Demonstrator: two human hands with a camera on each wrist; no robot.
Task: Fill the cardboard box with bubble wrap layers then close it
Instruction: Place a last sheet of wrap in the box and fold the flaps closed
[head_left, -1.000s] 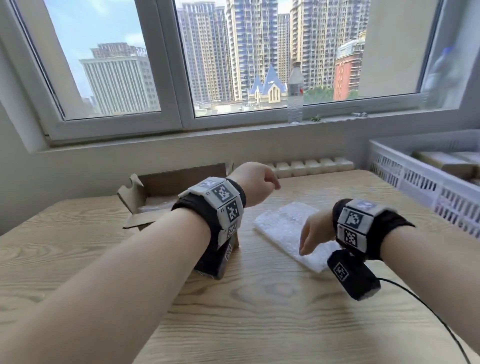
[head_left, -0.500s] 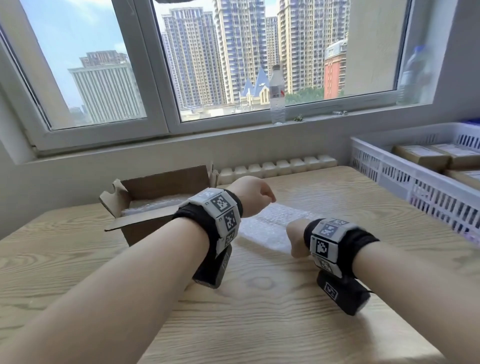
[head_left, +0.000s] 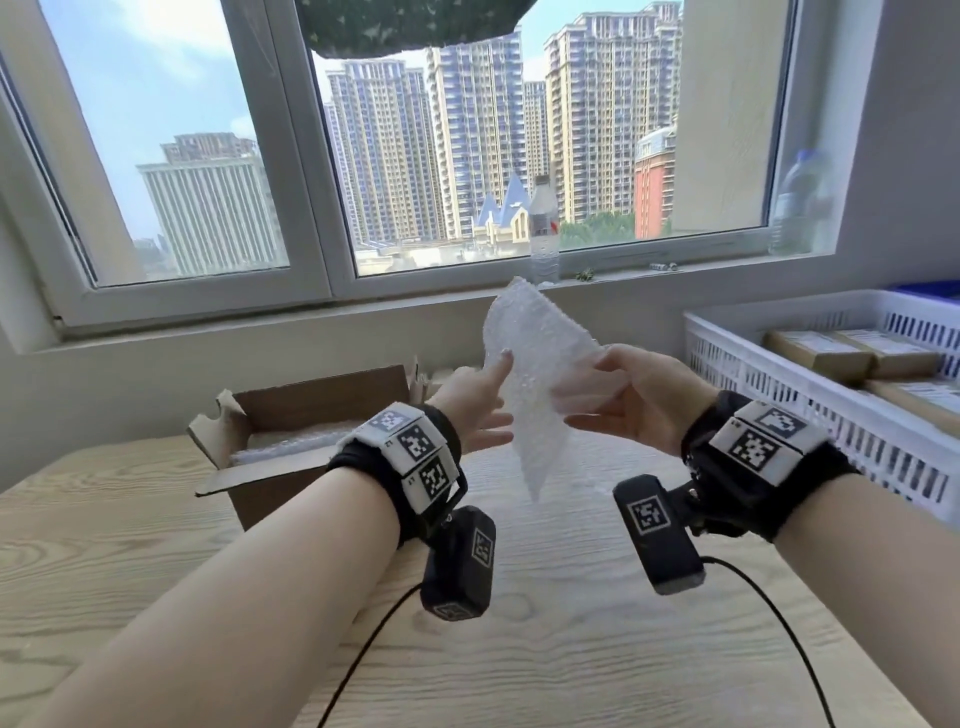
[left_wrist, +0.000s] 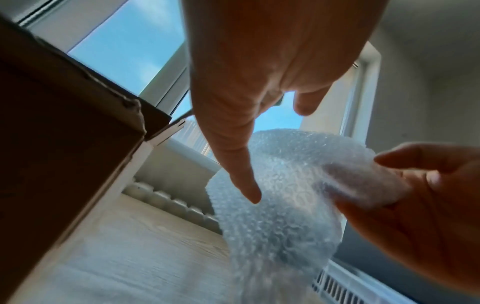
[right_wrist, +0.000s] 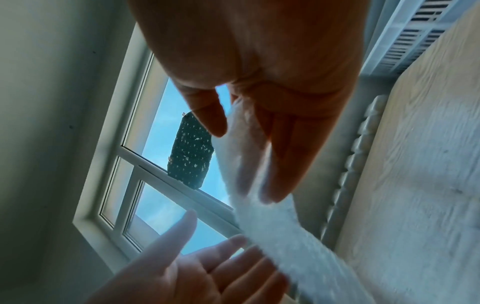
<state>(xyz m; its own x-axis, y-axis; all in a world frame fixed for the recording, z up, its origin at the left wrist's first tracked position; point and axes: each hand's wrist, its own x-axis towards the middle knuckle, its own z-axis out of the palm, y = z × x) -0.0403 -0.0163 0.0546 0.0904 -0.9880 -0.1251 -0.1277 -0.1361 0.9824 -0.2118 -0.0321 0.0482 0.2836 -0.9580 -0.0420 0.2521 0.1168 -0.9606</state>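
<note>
A sheet of bubble wrap (head_left: 535, 384) hangs in the air above the wooden table (head_left: 519, 649). My right hand (head_left: 587, 389) pinches its right edge, thumb in front and fingers behind, as the right wrist view confirms with the sheet (right_wrist: 246, 164) running between them. My left hand (head_left: 498, 395) is spread at the sheet's left edge, its index finger (left_wrist: 241, 181) straight against the wrap (left_wrist: 285, 195). The open cardboard box (head_left: 311, 483) stands to the left with bubble wrap (head_left: 291, 441) inside and its flaps up.
A white slatted crate (head_left: 831, 415) with brown packages fills the table's right side. A water bottle (head_left: 544, 228) stands on the window sill. A row of small white blocks (left_wrist: 176, 203) lines the table's back edge. Camera cables trail across the near table.
My right hand has lifted the bubble wrap sheet off the table into the air. My left hand has uncurled and risen to the sheet's left edge.
</note>
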